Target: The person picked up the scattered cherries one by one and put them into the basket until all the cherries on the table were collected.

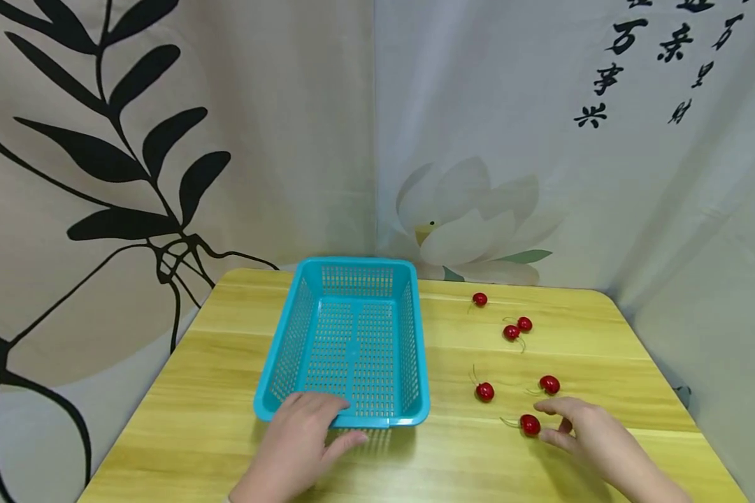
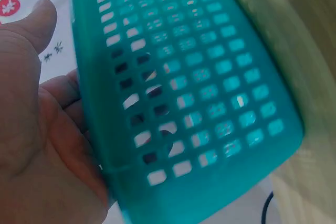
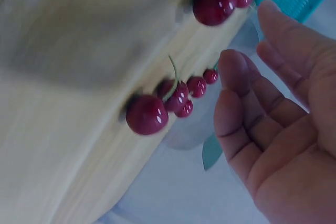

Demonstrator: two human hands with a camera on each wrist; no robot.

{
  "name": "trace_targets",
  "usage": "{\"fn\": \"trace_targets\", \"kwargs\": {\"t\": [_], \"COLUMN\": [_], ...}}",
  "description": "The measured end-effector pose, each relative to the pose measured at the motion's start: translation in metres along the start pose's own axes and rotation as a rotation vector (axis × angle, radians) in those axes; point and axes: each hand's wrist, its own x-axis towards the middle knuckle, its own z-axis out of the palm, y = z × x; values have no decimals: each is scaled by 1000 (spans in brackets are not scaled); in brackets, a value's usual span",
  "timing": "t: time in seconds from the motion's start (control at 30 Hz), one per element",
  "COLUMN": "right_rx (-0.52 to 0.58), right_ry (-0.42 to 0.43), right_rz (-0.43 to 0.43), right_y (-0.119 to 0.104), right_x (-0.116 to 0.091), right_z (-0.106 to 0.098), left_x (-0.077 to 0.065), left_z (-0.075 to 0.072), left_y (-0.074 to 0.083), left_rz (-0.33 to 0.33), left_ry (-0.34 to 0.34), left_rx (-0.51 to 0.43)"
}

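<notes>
My left hand lies over the near rim of a blue perforated plastic basket. Its fingers hook over the edge into the basket, and parts of them show dark through the holes in the left wrist view; the thumb stands away from the wall. My right hand is low over the table's right side, thumb and fingers bent but apart, holding nothing. Just left of its fingertips is a red cherry with a stem, and another cherry lies a little beyond. Several cherries appear in the right wrist view.
More stemmed cherries lie right of the basket: one cherry nearer, a touching pair including a cherry, and one cherry at the back. The wooden table ends at a printed curtain behind.
</notes>
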Motion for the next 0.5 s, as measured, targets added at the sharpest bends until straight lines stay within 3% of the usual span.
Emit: {"fn": "trace_targets", "kwargs": {"t": [0.17,0.5], "right_rx": [-28,-101], "right_ry": [-15,0], "right_rz": [4,-8], "right_y": [-1,-3], "right_x": [5,9], "right_z": [9,15], "left_x": [2,5], "left_z": [11,21], "left_y": [0,-4], "left_rz": [11,78], "left_ry": [24,192], "left_rx": [35,61]}}
